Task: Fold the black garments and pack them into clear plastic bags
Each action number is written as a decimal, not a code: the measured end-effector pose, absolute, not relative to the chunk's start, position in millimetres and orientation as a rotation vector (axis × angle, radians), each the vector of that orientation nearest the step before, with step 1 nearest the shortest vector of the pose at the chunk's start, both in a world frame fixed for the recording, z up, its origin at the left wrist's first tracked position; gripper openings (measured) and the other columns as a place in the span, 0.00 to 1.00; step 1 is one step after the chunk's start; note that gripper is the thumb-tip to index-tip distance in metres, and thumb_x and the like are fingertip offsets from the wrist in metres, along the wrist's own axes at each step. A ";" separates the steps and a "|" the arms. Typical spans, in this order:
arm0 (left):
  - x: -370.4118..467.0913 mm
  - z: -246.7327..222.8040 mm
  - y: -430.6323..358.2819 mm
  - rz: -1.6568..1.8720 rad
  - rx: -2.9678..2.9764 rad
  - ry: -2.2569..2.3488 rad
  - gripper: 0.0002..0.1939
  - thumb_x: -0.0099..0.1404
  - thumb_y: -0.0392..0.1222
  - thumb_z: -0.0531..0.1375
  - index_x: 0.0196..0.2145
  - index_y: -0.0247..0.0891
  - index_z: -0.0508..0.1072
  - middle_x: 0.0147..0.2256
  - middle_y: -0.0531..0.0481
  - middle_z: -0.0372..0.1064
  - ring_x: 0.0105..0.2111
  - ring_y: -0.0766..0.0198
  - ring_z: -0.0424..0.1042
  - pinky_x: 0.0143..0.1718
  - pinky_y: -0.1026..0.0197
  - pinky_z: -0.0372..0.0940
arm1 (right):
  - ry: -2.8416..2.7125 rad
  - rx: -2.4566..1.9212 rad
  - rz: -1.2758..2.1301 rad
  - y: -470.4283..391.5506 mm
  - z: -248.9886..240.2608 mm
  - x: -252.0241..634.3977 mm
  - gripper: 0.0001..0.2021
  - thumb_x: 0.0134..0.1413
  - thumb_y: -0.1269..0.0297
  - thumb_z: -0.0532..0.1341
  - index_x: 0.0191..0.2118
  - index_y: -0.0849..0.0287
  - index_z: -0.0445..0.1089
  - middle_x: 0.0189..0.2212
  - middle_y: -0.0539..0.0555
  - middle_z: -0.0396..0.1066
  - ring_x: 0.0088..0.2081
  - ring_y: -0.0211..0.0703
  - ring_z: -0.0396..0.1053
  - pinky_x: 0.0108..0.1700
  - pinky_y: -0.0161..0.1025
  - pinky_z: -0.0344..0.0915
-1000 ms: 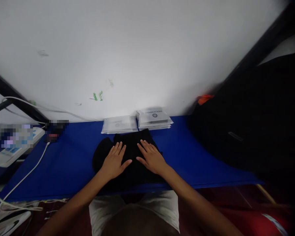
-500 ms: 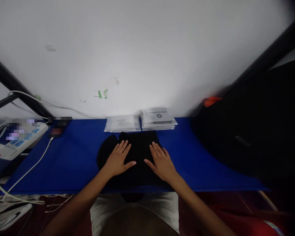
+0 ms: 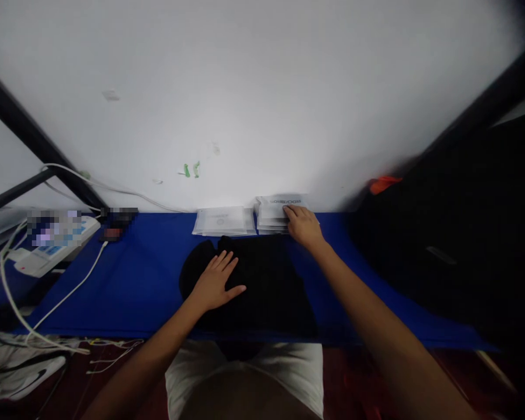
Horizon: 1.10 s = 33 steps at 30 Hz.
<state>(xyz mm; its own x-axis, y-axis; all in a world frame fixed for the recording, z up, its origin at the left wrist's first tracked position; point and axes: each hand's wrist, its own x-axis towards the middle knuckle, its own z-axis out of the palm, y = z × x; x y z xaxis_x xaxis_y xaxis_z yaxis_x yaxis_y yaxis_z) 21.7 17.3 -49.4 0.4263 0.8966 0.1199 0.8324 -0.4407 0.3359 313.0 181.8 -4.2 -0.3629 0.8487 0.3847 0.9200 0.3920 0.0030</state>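
A folded black cloth item [image 3: 262,291] lies on the blue tabletop in front of me, its rounded lobe at the left. My left hand [image 3: 216,283] rests flat on its left part, fingers and thumb spread. Behind the cloth, against the wall, is a stack of frosted plastic bags [image 3: 271,209] with dark lettering. My right hand [image 3: 304,226] is at the right front edge of this stack, its fingers bent over the top bag; the thumb is mostly hidden. Beside the stack, to the left, lies another frosted plastic bag [image 3: 221,220].
At the left are a white power strip [image 3: 44,256], a dark device [image 3: 116,224] on a cable, and loose white cables [image 3: 70,297]. A large black mass [image 3: 441,233] with an orange bit [image 3: 384,184] borders the right side. A white wall [image 3: 254,105] closes the back.
My right hand has left the black cloth and moved forward and right onto the stack of bags. My left hand stays flat on the cloth. The view has shifted slightly.
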 end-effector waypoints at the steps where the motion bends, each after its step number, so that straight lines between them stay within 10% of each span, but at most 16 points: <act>1: 21.6 -49.5 17.4 0.407 2.452 1.519 0.41 0.67 0.67 0.51 0.66 0.35 0.56 0.68 0.39 0.48 0.69 0.49 0.44 0.67 0.43 0.46 | -2.359 -1.542 -0.323 186.2 -5.5 312.9 0.26 0.54 0.74 0.53 0.60 0.66 0.63 0.60 0.65 0.64 0.58 0.60 0.62 0.57 0.53 0.60; 7: 21.2 -51.1 18.0 0.424 2.456 1.522 0.40 0.66 0.66 0.52 0.66 0.36 0.56 0.68 0.40 0.49 0.69 0.49 0.44 0.67 0.43 0.46 | -2.516 -1.546 -0.387 188.7 -8.7 315.4 0.35 0.47 0.70 0.58 0.64 0.68 0.57 0.65 0.66 0.57 0.59 0.61 0.59 0.56 0.51 0.60; 17: 19.6 -56.5 18.3 0.547 2.453 1.476 0.37 0.66 0.64 0.55 0.64 0.39 0.58 0.66 0.38 0.52 0.68 0.46 0.48 0.65 0.39 0.49 | -2.327 -1.449 -0.568 189.7 3.7 309.4 0.20 0.56 0.76 0.54 0.53 0.67 0.69 0.48 0.65 0.73 0.46 0.58 0.63 0.44 0.48 0.58; 24: 17.7 -55.1 16.6 1.325 2.208 1.583 0.40 0.66 0.52 0.60 0.67 0.38 0.45 0.60 0.32 0.56 0.58 0.50 0.65 0.52 0.47 0.68 | -2.315 -0.863 -0.643 125.8 9.0 246.3 0.18 0.62 0.75 0.53 0.55 0.60 0.68 0.47 0.59 0.74 0.41 0.50 0.64 0.41 0.45 0.56; 33: 13.3 -44.8 11.8 1.393 2.572 1.655 0.12 0.62 0.33 0.61 0.45 0.40 0.71 0.49 0.41 0.69 0.50 0.50 0.67 0.51 0.45 0.65 | -2.527 -0.675 -0.363 62.6 -34.9 217.3 0.18 0.62 0.74 0.53 0.56 0.65 0.67 0.45 0.62 0.74 0.42 0.50 0.67 0.42 0.45 0.64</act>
<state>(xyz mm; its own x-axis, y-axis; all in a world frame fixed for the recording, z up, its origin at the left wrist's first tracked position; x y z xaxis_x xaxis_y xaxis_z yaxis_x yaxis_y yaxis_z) 13.3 11.8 -44.8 0.1815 0.6544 0.7341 0.8348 -0.4971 0.2367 217.3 62.6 -34.9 -0.7547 0.3929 0.5254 0.5250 0.8420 0.1245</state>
